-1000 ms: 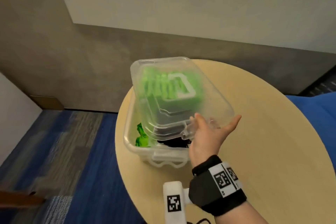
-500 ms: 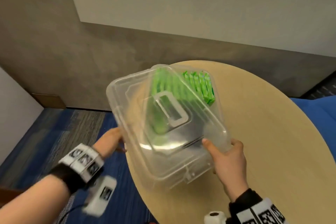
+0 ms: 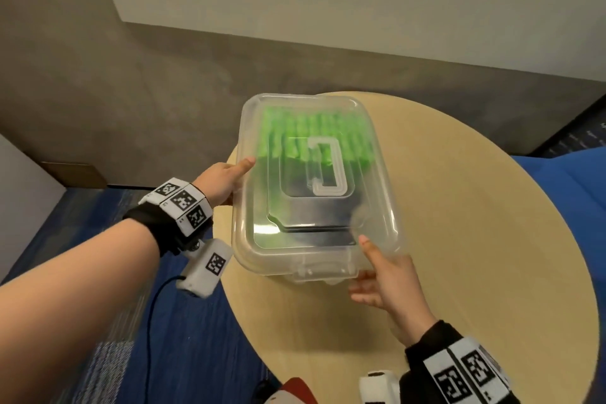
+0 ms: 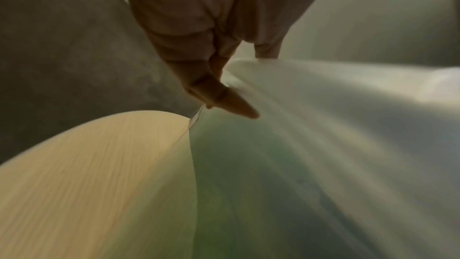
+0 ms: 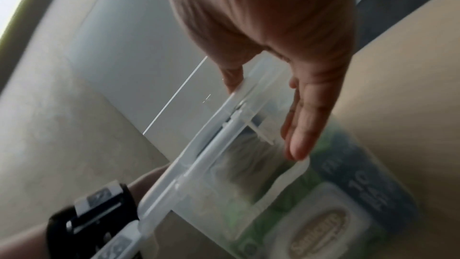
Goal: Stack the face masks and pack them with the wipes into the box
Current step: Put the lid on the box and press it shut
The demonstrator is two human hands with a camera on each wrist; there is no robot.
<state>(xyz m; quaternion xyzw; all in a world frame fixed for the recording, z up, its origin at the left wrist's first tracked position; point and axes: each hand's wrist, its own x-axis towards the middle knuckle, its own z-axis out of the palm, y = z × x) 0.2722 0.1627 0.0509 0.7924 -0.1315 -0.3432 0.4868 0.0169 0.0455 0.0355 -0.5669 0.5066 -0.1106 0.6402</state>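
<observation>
Box (image 3: pixel 314 259) position: on the round desk (image 3: pixel 459 239), near its left edge, with the clear lid (image 3: pixel 370 154) seated on top. Through the lid you see green wipes packs (image 3: pixel 314 138) at the far end and dark contents nearer you. Your left hand (image 3: pixel 223 182) grasps the lid's left rim, thumb on top. Your right hand (image 3: pixel 387 282) grasps the near right corner, thumb on the lid, fingers under the rim. The right wrist view shows a wipes label (image 5: pixel 321 229) through the box wall.

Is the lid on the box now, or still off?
On: the lid covers the box, edges aligned. Whether it is latched, I cannot tell.
</observation>
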